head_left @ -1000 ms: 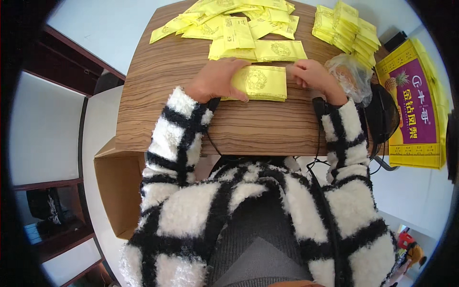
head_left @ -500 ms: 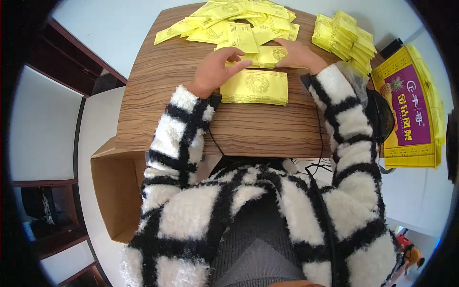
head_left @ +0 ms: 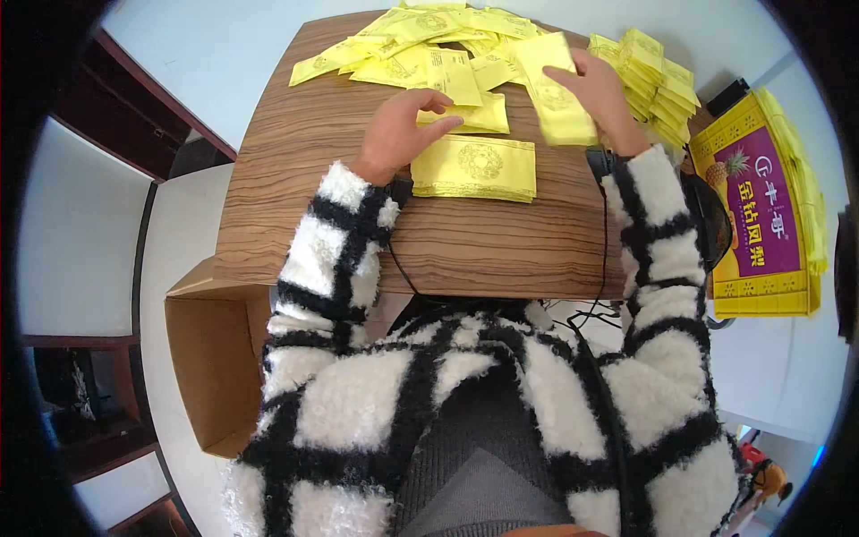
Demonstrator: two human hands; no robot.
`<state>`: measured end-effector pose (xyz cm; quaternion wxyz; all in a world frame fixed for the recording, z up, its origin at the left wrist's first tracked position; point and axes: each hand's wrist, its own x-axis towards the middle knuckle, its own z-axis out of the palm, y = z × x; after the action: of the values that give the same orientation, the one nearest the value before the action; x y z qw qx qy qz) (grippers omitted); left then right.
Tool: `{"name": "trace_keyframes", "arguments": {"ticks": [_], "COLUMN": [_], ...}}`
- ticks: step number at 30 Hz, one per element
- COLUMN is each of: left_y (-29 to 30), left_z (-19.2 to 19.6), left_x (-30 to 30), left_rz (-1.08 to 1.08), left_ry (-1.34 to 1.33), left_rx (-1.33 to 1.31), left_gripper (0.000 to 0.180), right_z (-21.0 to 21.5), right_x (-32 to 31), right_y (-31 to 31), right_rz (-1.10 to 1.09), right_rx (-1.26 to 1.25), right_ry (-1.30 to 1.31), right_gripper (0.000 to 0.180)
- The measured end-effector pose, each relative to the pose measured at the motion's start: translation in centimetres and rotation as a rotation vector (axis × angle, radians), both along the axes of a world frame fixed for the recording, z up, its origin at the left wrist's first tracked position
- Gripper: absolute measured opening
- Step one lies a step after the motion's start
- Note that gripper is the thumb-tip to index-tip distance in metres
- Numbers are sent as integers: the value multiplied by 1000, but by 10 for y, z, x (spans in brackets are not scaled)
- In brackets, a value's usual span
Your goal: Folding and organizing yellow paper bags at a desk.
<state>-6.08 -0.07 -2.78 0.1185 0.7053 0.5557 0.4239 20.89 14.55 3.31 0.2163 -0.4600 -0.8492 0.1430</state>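
A neat stack of yellow packets lies on the wooden table in front of me. My left hand rests with fingers apart on a loose yellow packet just behind that stack. My right hand is raised over the table and grips a single yellow packet held on edge. A scattered heap of loose yellow packets covers the far side of the table.
Bundled yellow packets are piled at the far right corner. A purple and yellow carton stands right of the table. An open brown cardboard box sits on the floor at my left. Black cables hang off the table's near edge.
Both hands left the stack's sides and reached toward the far heap. My right hand has picked up one packet and lifted it; my left hand settled on a loose packet.
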Motion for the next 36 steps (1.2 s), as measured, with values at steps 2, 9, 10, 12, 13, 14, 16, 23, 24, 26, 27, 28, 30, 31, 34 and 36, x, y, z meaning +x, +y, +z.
{"name": "trace_keyframes", "arguments": {"ticks": [2, 9, 10, 12, 13, 14, 16, 23, 24, 26, 27, 28, 30, 31, 34, 36], "left_y": [2, 4, 5, 6, 6, 4, 3, 5, 7, 9, 10, 11, 15, 16, 18, 17], "left_z": [0, 8, 10, 14, 16, 18, 16, 4, 1, -7, -11, -14, -21, -24, -30, -26], "left_x": [1, 16, 17, 15, 13, 12, 7, -10, -11, -15, -16, -16, -16, -16, -12, -5], "left_rz": [-29, -194, -260, -256, -255, -248, -237, -198, -168, -109, -104, -101, -103, -102, -17, 10], "left_ry": [-15, -484, -643, -651, -661, -673, -676, -660, -626, -555, -555, -517, -441, -439, -324, -231], "left_rx": [59, -223, -310, -320, -328, -338, -316, -282, -294, -317, -327, -340, -361, -368, -404, -412], "left_gripper": [36, 25, 21, 17, 12, 8, 7, 6, 7, 9, 9, 10, 12, 12, 21, 23], "right_z": [3, -7, -14, -20, -20, -19, -19, -40, -45, -54, -59, -63, -64, -66, -80, -87], "right_x": [-2, -16, -17, -14, -9, -6, -4, 19, 20, 20, 20, 21, 22, 22, 23, 26], "right_y": [-12, -53, -56, -57, -56, -57, -62, -63, -62, -58, -57, -56, -54, -53, -45, -40], "right_rz": [54, 129, 141, 153, 130, 110, 90, 233, 231, 297, 330, 330, 314, 306, 287, 276], "right_rx": [-170, -549, -589, -631, -620, -613, -614, -616, -628, -661, -676, -686, -710, -721, -717, -712], "right_ry": [450, 849, 878, 908, 913, 918, 921, 637, 637, 475, 395, 399, 370, 355, 306, 282], "right_gripper": [36, 25, 25, 25, 25, 24, 24, 26, 26, 26, 27, 27, 25, 24, 26, 27]}}
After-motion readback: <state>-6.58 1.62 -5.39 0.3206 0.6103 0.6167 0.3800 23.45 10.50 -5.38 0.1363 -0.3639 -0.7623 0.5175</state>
